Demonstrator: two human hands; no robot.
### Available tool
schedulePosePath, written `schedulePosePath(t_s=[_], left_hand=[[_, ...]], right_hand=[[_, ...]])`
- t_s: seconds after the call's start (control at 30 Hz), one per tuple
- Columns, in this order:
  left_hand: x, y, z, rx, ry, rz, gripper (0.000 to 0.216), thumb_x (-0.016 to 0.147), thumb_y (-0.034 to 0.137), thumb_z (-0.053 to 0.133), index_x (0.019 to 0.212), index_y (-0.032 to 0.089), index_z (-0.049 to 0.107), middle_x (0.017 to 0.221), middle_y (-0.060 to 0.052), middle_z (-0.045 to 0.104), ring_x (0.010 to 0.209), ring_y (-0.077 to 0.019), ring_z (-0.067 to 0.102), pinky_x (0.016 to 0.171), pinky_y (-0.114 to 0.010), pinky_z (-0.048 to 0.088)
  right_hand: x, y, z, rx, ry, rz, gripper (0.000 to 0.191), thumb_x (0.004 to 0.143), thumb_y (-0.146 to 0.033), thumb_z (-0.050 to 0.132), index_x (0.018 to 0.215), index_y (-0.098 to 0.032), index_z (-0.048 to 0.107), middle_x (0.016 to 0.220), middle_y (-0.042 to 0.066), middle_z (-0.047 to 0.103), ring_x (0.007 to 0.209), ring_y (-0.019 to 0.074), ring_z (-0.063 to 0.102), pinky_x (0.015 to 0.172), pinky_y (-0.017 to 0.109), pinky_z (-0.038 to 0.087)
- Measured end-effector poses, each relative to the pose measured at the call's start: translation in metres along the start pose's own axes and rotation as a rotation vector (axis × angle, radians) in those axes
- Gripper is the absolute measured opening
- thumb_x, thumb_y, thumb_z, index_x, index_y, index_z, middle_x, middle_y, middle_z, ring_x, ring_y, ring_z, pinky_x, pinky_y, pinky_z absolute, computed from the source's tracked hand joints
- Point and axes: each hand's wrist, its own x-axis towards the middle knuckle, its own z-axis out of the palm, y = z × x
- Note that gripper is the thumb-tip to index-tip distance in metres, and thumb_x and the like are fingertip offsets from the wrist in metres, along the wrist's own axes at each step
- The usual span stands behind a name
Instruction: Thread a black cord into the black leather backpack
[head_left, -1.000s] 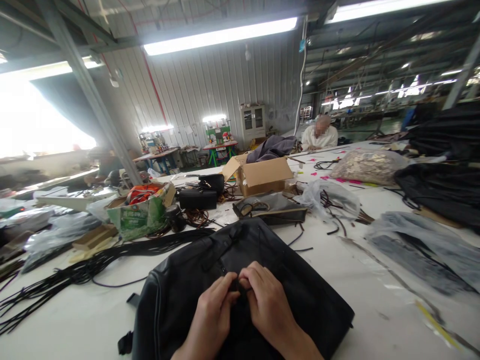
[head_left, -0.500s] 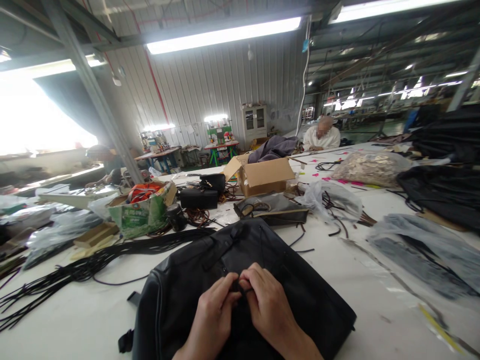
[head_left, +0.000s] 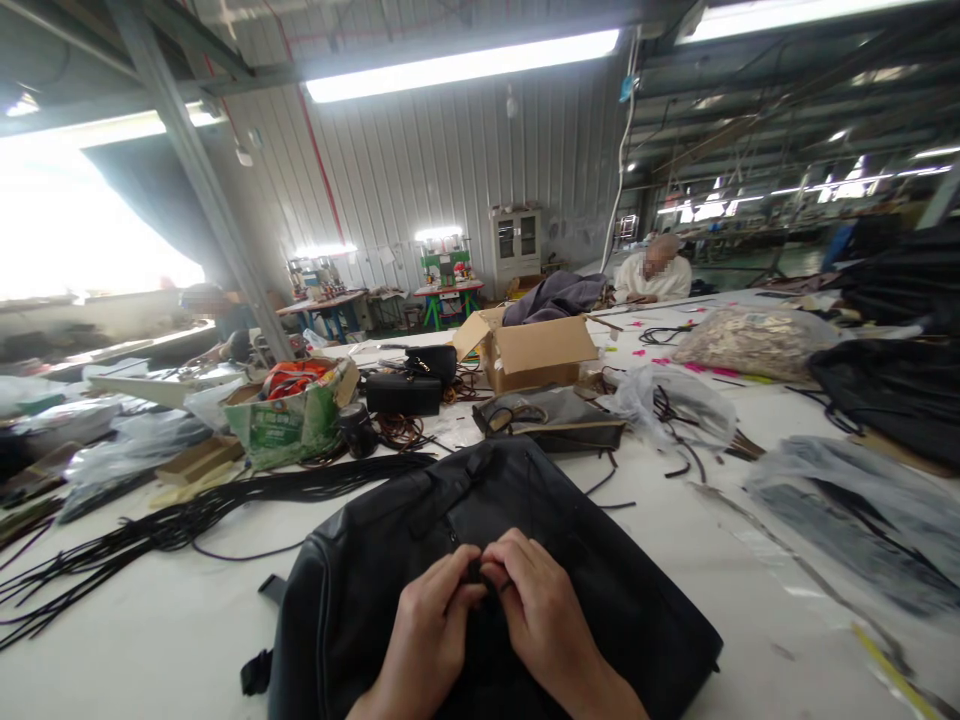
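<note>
Hands barely shifted, still pinched together mid-bag. One black bag (head_left: 615, 590) lies flat on the table (head_left: 150, 620). Left hand (head_left: 427, 630) and right hand (head_left: 536, 610): fingertips clamped on one dark piece (head_left: 477, 573), too hidden to identify. Both wrists are cut off. One box (head_left: 536, 350); cords (head_left: 187, 520) too tangled to count.

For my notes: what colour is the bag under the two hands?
The bag is plain black; the head view shows it.

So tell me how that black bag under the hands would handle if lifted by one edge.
Probably floppy: the black bag lies flat and creased on the table, so it would likely sag. Its smooth skin might slide easily when pushed. Flat, so unlikely to roll.
</note>
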Motion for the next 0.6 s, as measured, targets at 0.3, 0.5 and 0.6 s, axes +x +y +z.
schedulePosePath(t_s=[0.3, 0.5, 0.6], left_hand=[[0.0033, 0.0038, 0.0012, -0.059, 0.004, -0.022, 0.044, 0.106, 0.008, 0.058, 0.143, 0.030, 0.066, 0.115, -0.001, 0.074, 0.085, -0.0118, 0.073, 0.079, -0.018, 0.060], [0.0041, 0.0075, 0.0023, -0.095, -0.004, -0.051, 0.041, 0.106, 0.009, 0.057, 0.141, 0.029, 0.067, 0.107, 0.000, 0.074, 0.083, -0.0119, 0.072, 0.077, -0.018, 0.059], [0.0055, 0.0071, 0.0035, -0.089, 0.021, -0.051, 0.044, 0.103, 0.007, 0.062, 0.139, 0.032, 0.069, 0.114, 0.001, 0.075, 0.097, -0.0131, 0.075, 0.089, -0.017, 0.060]], right_hand=[[0.0028, -0.0015, -0.0011, 0.091, 0.029, 0.001, 0.016, 0.113, -0.011, 0.047, 0.115, -0.023, 0.058, 0.104, 0.004, 0.063, 0.093, 0.0196, 0.057, 0.079, 0.036, 0.043], [0.0020, -0.0026, -0.0015, 0.100, 0.045, 0.020, 0.012, 0.114, -0.015, 0.051, 0.112, -0.024, 0.059, 0.102, 0.003, 0.066, 0.090, 0.0190, 0.059, 0.078, 0.036, 0.046], [0.0021, -0.0025, -0.0022, 0.156, 0.058, 0.047, 0.011, 0.114, -0.016, 0.053, 0.112, -0.025, 0.060, 0.102, 0.002, 0.068, 0.091, 0.0172, 0.062, 0.079, 0.033, 0.049]])
